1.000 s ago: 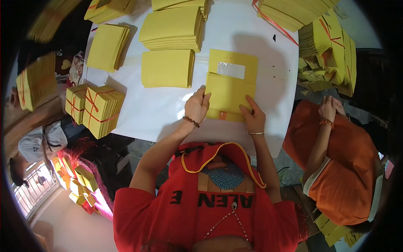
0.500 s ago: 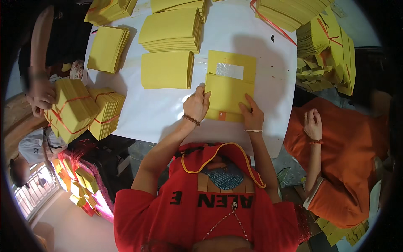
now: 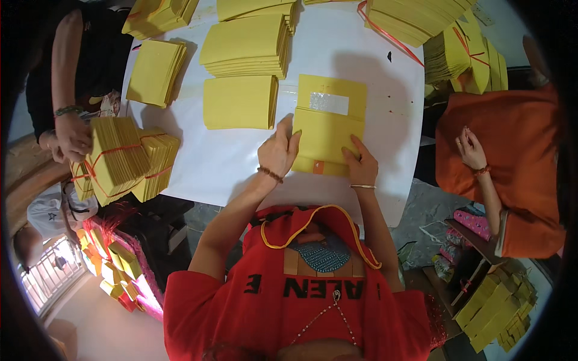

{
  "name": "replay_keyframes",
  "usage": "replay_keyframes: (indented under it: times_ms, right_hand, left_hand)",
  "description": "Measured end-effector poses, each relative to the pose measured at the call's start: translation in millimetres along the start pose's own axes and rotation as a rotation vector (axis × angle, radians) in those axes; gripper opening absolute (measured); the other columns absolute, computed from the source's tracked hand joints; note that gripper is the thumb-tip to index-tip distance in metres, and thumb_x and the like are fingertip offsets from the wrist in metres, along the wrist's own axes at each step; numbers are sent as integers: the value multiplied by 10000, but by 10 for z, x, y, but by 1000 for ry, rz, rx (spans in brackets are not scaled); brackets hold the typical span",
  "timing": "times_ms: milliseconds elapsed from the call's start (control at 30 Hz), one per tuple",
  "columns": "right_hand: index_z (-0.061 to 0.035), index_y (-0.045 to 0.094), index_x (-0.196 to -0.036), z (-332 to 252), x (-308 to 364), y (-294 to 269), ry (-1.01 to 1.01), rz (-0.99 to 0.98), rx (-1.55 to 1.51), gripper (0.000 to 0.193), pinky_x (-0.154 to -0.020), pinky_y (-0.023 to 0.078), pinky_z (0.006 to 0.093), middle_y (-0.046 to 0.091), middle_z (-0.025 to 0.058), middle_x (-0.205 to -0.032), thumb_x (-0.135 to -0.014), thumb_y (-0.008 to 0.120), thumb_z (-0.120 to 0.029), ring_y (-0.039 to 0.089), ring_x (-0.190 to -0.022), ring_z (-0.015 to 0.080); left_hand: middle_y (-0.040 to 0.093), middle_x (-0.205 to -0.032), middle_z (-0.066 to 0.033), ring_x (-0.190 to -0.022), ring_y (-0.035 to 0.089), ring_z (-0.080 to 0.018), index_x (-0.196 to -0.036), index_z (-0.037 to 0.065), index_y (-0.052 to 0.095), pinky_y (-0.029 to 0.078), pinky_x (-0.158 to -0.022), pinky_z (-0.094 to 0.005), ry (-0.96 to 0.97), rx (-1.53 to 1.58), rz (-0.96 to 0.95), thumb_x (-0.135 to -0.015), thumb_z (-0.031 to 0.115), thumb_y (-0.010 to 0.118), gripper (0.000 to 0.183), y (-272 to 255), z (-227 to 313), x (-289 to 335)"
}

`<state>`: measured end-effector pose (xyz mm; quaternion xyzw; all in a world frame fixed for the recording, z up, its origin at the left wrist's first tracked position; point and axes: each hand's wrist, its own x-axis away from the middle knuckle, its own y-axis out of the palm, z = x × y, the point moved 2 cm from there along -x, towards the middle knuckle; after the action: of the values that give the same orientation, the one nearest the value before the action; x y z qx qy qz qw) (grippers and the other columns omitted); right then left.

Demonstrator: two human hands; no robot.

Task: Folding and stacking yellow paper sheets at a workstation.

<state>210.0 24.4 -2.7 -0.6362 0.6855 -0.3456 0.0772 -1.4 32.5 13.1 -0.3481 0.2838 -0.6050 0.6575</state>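
In front of me on the table lies yellow paper (image 3: 331, 135) with a silvery patch near its far end and a small orange mark near its close end. A yellow fold or sheet covers its middle; I cannot tell which. My left hand (image 3: 279, 150) closes on its left edge, thumb uppermost. On the opposite edge my right hand (image 3: 361, 165) grips the paper, with the thumb lying over it and the other fingers partly hidden. Just left of it rests a neat stack of yellow paper (image 3: 239, 102).
More yellow stacks (image 3: 244, 42) stand behind on the white table (image 3: 205, 171). At left a co-worker's hand (image 3: 73, 135) touches bundles (image 3: 117, 157) tied with red string. A person in orange (image 3: 506, 174) is at right, near tied bundles (image 3: 463, 54) and yellow pieces (image 3: 497, 307).
My hands stay on the paper, the left one shifted very slightly left. The person in orange has moved right, uncovering things below. The co-worker's hand and the tied bundle at left have shifted.
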Motion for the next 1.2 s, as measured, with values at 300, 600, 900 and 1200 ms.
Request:
replay_keyframes:
  times_ms: [300,600,900,1200]
  right_hand:
    - [-151,597,-1150,44,0,40,-61,69,5,413,-664,469,306,653,122,-877,-757,659,-264,586,-647,188]
    - [-178,605,-1137,79,-12,62,-80,96,10,411,-627,464,343,640,132,-771,-753,654,-316,586,-604,240]
    - [-122,562,-1170,-44,89,-21,-334,255,121,426,-777,413,403,564,126,-1082,-784,616,-294,553,-877,242]
    - [-49,373,-1297,-247,41,358,-864,-100,473,563,-1040,142,539,308,154,-1389,-858,464,-389,272,-1302,301]
  left_hand:
    - [458,-1258,-129,-1226,373,-288,-1197,38,499,290,-1009,-415,732,-159,-105,-770,192,591,463,236,455,135]
    - [385,-1339,-91,-1282,294,-256,-1266,64,434,215,-1048,-452,657,-215,-261,-800,322,582,552,442,406,64]
    - [354,-1359,-90,-1297,261,-255,-1282,76,422,194,-1055,-452,613,-208,-297,-805,324,568,557,458,424,45]
    - [323,-1390,-88,-1334,191,-256,-1333,113,360,119,-1077,-482,613,-240,-401,-811,300,487,570,516,322,46]
